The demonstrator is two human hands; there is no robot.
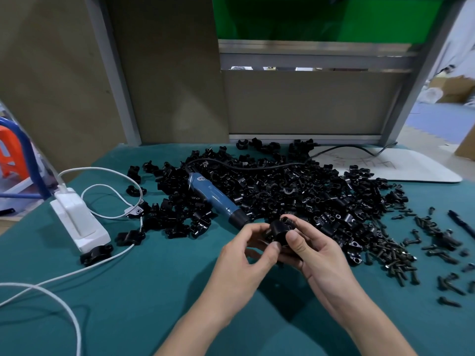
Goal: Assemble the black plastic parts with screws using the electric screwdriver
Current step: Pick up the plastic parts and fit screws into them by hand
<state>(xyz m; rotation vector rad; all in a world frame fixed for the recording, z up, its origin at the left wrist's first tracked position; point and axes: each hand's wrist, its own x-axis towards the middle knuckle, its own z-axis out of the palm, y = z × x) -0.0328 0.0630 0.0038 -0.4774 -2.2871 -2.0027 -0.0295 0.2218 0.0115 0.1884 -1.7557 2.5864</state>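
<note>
Both hands meet over the green table mat [159, 291] and hold one black plastic part [279, 230] between them. My left hand [246, 255] pinches its left side with thumb and fingertips. My right hand [311, 250] grips its right side, thumb on the front. A big heap of black plastic parts [295, 199] lies just behind the hands. The blue electric screwdriver [216, 199] lies on the heap, tip pointing toward my hands. Dark screws [395, 255] are scattered to the right.
A white power adapter [79, 222] with white cables [108, 176] sits at the left. Assembled black parts [96, 254] lie beside it. A white board [401, 165] lies at the back right, and a black tool [462, 223] at the right edge. Panels rise behind the table.
</note>
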